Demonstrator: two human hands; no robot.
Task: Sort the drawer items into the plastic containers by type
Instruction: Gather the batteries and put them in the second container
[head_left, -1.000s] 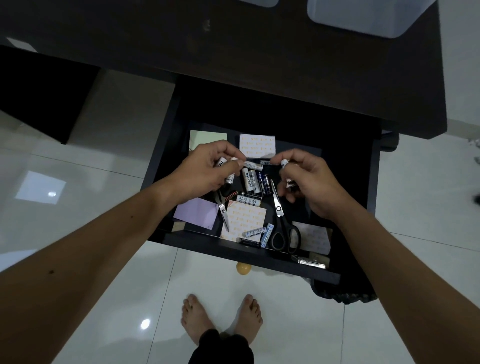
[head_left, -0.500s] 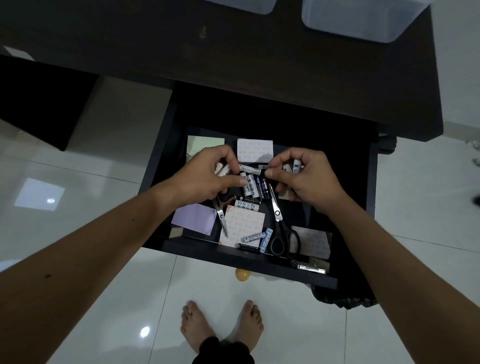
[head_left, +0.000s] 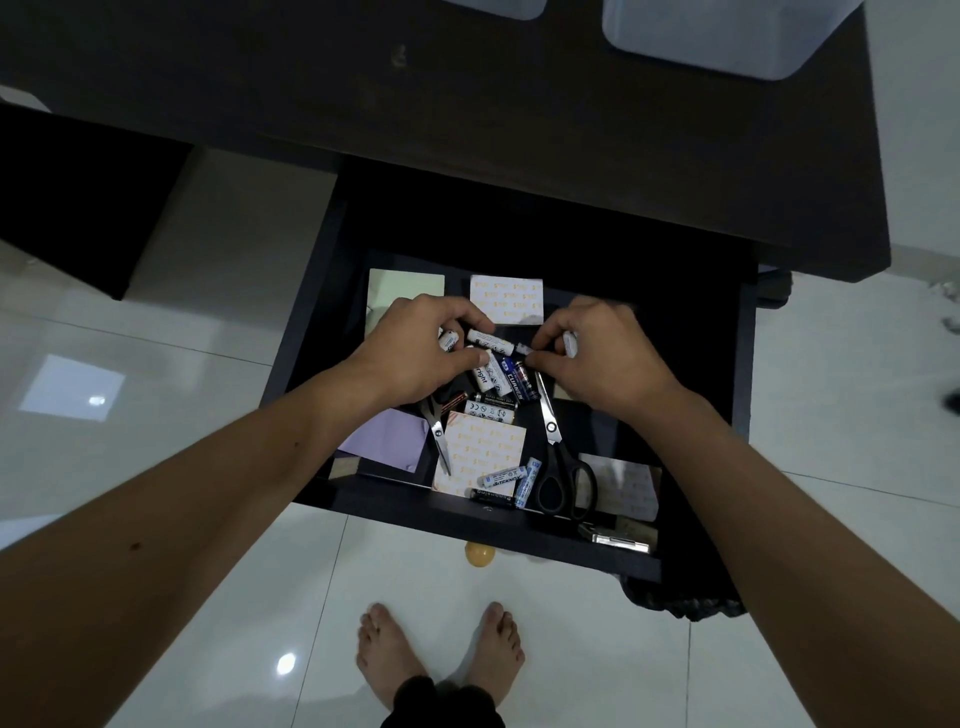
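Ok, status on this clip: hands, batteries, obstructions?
Left hand and right hand both gripping batteries in drawer. Containers on desk. Scissors beside loose batteries.

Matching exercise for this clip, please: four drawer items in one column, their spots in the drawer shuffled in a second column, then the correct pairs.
1 black-handled scissors
2 purple note pad
3 green note pad
4 metal clip

A far left corner
B near right corner
C near left
D right of the near batteries

Pairs: 1-D, 2-C, 3-A, 4-B
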